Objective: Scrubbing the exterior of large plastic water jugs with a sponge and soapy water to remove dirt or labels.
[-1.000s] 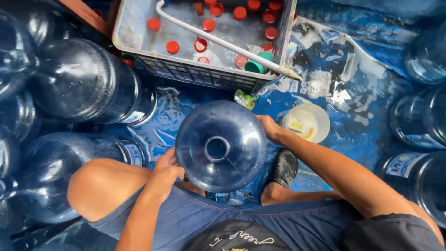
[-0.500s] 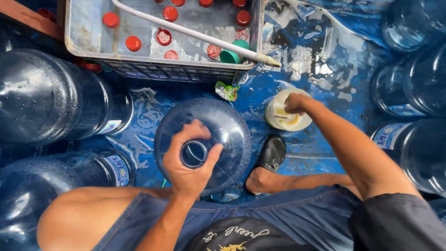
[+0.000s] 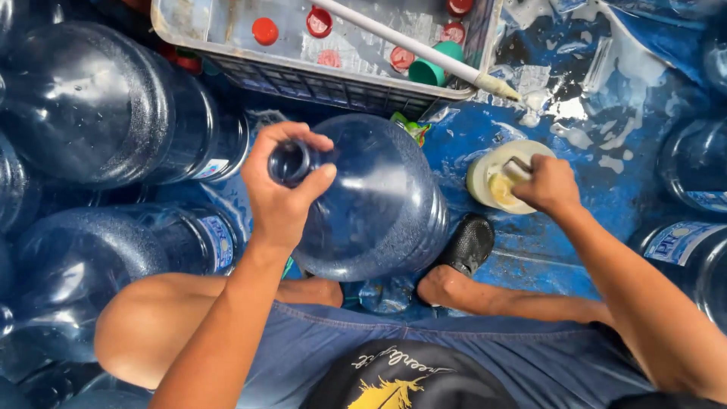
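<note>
My left hand [image 3: 282,189] grips the neck of a large clear blue water jug [image 3: 379,204], which leans between my knees with its mouth toward me. My right hand [image 3: 547,184] reaches into a small pale round tub [image 3: 485,173] on the blue floor and pinches a small pale object there; what it is cannot be told. A black shoe [image 3: 467,244] on my foot rests just below the tub.
Several big empty water jugs [image 3: 91,106] lie crowded on the left and more stand on the right [image 3: 693,250]. A grey crate [image 3: 318,76] with red caps [image 3: 265,30], a green cup [image 3: 435,68] and a white pipe [image 3: 424,49] sits ahead. The blue floor [image 3: 575,227] is wet and soapy.
My left hand moved from the jug's side to its neck and tilted the jug over. My right hand left the jug and went to the pale tub.
</note>
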